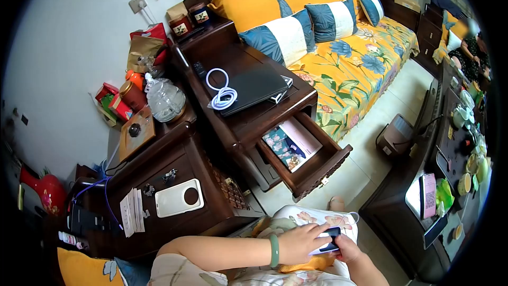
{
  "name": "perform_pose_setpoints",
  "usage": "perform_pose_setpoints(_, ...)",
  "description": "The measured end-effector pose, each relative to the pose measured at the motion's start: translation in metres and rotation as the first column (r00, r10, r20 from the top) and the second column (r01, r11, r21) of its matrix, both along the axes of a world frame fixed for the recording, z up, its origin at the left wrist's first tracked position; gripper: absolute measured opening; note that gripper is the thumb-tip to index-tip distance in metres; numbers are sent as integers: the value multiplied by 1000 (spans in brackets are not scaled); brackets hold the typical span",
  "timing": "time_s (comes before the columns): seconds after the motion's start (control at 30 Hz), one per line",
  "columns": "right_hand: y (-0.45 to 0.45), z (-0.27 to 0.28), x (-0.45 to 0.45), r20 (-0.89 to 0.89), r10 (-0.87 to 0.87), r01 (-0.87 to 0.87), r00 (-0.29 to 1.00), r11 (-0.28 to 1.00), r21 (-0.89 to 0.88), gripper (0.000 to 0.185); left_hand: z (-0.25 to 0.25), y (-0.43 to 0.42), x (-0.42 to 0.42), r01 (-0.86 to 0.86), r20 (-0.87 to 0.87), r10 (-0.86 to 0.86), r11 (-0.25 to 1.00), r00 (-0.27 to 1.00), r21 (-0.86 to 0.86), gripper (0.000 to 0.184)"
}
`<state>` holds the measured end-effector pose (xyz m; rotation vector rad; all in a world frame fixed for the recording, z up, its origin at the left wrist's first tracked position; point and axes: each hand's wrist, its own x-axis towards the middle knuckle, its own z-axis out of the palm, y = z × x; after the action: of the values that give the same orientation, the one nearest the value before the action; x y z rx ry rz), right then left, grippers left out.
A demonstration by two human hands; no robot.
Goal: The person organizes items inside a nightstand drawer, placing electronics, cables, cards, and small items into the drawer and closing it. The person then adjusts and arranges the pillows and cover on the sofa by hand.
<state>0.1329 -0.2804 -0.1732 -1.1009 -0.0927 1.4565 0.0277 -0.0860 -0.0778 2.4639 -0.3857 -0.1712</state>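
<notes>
Over my lap, a small pale device with a dark, glossy face (332,238) is held between my two hands; it may be a power bank, but its exact kind does not show clearly. My left hand (301,242), below a green bangle (274,250), is closed around its left side with the fingers across the face. On the other side, my right hand (348,249) grips the edge, thumb against the face. A thin white cable (353,215) loops near its far end. Beyond my knees, a wooden drawer (323,172) stands pulled out with booklets and papers (296,144) inside.
On the side cabinet lie a black laptop (254,89) and a coiled white cable (225,95). A white phone case (179,198) and papers (133,212) rest on the dark wooden surface at left. A tea table (391,206) stands at right; a person (471,55) sits beyond it.
</notes>
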Motion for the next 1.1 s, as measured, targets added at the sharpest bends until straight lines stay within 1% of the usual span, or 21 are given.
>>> perform_pose_setpoints(0.03,1,1,-1,-85,-34,32,996,999,-22,42,1,-3,-3,-3,-44,3,1000,999,5,57)
perform_pose_setpoints(0.13,5,-17,-4,-54,-121,117,991,990,-78,37,17,18,5,-10,62,1,990,998,138,58)
perform_pose_setpoints(0.17,7,-23,-6,-48,-208,199,977,970,-139,35,29,39,19,-59,56,55,996,997,66,60)
perform_pose_setpoints(0.2,11,-19,-5,-149,-280,266,948,958,-107,31,46,64,36,-294,85,288,954,954,63,51)
perform_pose_setpoints(0.23,7,-39,0,-196,-320,291,927,943,-163,26,73,97,46,-317,246,277,938,929,143,39)
perform_pose_setpoints(0.27,5,-48,0,-284,-357,328,890,933,-147,23,82,132,56,-454,425,350,875,834,169,32)
perform_pose_setpoints(0.3,5,-55,1,-370,-386,362,845,922,-134,20,93,168,65,-602,486,433,752,759,268,32)
perform_pose_setpoints(0.33,5,-59,3,-391,-354,347,850,933,-91,21,90,203,68,-711,608,466,660,642,245,32)
perform_pose_setpoints(0.37,4,-63,4,-410,-322,333,853,942,-49,22,87,232,67,-811,639,515,471,572,346,35)
perform_pose_setpoints(0.43,6,-60,5,-485,-332,354,809,934,-49,24,68,276,61,-878,628,621,248,469,410,40)
perform_pose_setpoints(0.5,7,-47,5,-582,-411,410,702,901,-143,27,63,296,62,-889,289,870,293,400,352,41)
perform_pose_setpoints(0.63,-1,-68,12,-729,-269,400,629,916,7,69,71,294,64,-845,362,789,343,496,411,29)
perform_pose_setpoints(0.67,0,-66,13,-687,-336,414,644,909,-56,86,72,288,62,-861,474,722,380,504,337,26)
perform_pose_setpoints(0.77,4,-50,14,-654,-305,422,692,906,24,88,91,226,66,-825,627,622,562,468,59,24)
perform_pose_setpoints(0.8,3,-52,14,-755,-285,448,590,894,13,91,99,195,63,-772,608,585,632,537,74,25)
perform_pose_setpoints(0.87,5,-46,13,-770,-286,513,570,856,61,83,108,129,52,-610,441,530,791,724,51,27)
perform_pose_setpoints(0.9,2,-46,8,-781,-289,543,554,836,76,80,87,103,40,-585,505,462,804,729,109,27)
perform_pose_setpoints(0.93,-2,-58,7,-787,-288,551,545,831,77,78,81,76,28,-508,375,442,856,815,96,31)
perform_pose_setpoints(1.03,-12,-67,-6,-756,-341,579,559,813,60,80,29,18,3,-378,372,328,923,868,68,29)
perform_pose_setpoints(1.07,-10,-54,-12,-638,-418,584,647,809,64,84,8,5,-2,-366,381,310,927,871,82,26)
perform_pose_setpoints(1.1,-2,-26,-16,-664,-327,563,672,808,171,80,-9,-6,-6,-355,386,295,930,874,94,23)
